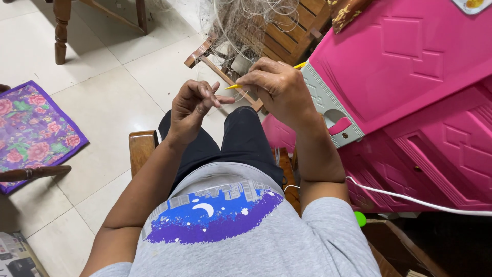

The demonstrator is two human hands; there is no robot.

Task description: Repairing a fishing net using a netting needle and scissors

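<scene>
My right hand (274,87) grips a thin yellow needle-like tool (233,86), its tip pointing left toward my left hand. My left hand (193,105) pinches fine pale net thread between thumb and fingers, just beside the tool's tip. A tangled heap of thin fishing net (246,23) hangs ahead of both hands, draped over a wooden slatted chair (279,38). Strands run from the net down to my fingers. I sit on a wooden seat (142,149), in black trousers and a grey shirt.
A pink plastic cabinet (410,77) with a grey latch stands close on the right. A white cable (410,200) crosses its base. A purple floral mat (31,128) lies on the tiled floor at left. Wooden furniture legs (61,31) stand at the far left.
</scene>
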